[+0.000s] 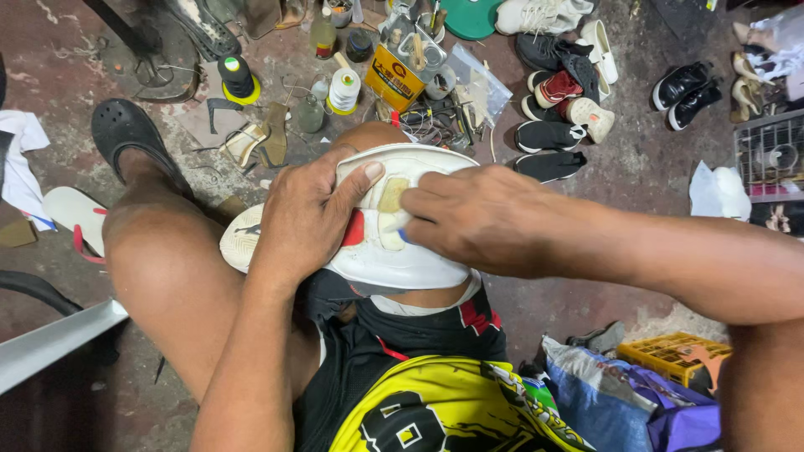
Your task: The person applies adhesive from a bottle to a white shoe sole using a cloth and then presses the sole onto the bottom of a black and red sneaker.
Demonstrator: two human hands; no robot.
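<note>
White rubber-soled sneaker [394, 251], sole-up on knee: looked light, sole stiff yet flexible. Left hand [306, 218] clamped its middle; right hand [477, 218] pinched down, fingertips pressing the sole.

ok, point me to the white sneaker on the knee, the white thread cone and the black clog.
white sneaker [402, 259]: head view, on the bare white sole between the hands.
white thread cone [343, 88]: head view, on the wound thread, mid-height.
black clog [126, 130]: head view, on the rounded toe cap.
</note>
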